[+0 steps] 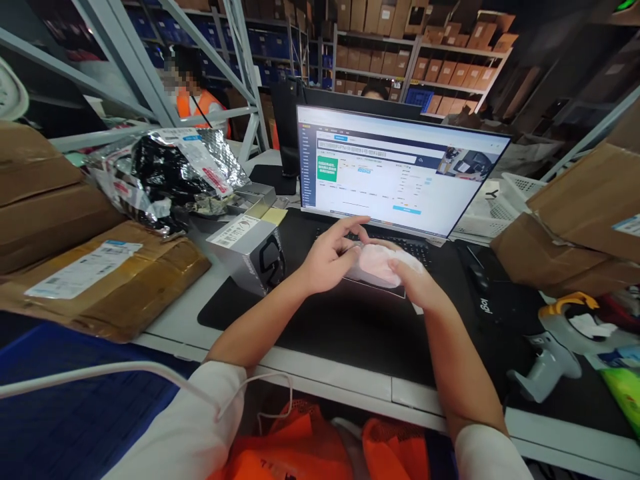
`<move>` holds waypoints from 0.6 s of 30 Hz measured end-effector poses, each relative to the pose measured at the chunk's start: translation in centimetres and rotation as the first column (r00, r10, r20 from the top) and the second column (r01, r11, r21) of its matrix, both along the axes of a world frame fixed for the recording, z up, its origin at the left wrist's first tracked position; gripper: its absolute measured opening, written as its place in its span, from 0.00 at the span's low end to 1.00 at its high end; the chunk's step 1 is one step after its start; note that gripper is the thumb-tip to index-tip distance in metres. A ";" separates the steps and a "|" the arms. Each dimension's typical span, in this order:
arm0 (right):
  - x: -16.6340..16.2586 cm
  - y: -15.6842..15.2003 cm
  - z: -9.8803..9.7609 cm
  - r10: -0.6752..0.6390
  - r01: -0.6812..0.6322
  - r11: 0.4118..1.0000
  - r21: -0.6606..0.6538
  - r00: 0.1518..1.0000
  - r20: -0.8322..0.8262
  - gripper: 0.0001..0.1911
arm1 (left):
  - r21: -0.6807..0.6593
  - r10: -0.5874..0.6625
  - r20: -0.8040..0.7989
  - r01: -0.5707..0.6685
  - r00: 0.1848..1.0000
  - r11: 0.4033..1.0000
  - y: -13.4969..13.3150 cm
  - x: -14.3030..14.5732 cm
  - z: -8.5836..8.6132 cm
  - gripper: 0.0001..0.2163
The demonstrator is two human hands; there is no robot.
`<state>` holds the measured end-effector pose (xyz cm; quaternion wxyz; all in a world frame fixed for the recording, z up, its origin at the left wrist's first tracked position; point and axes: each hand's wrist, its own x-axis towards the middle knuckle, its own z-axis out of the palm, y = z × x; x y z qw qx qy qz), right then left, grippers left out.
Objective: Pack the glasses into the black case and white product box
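A small shallow box (376, 283) is held over the black desk mat in front of the monitor, with a white, wrapped or padded item (383, 265) lying in it. My right hand (416, 279) grips the box's right end, thumb pressed on the white item and fingers mostly hidden behind. At the left end, my left hand (327, 257) has its thumb against the box and its other fingers bent, the index finger raised. To the left, a silver-grey carton (247, 250) with a white label and black logo stands on the mat.
A monitor (380, 177) and keyboard stand ahead. Parcels (95, 280) and a shiny bag (170, 170) crowd the left. On the right are a mouse (479, 279), a barcode scanner (547, 367), a tape roll and cartons (555, 250). A co-worker in an orange vest (197, 107) is beyond.
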<state>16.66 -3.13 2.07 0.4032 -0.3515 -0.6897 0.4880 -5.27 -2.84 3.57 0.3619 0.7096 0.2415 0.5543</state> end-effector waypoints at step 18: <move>-0.8 -0.3 0.4 -0.429 0.352 0.865 0.358 0.889 0.162 0.19 | 0.160 0.222 -0.496 -0.163 0.840 0.974 1.4 -1.4 0.8 0.21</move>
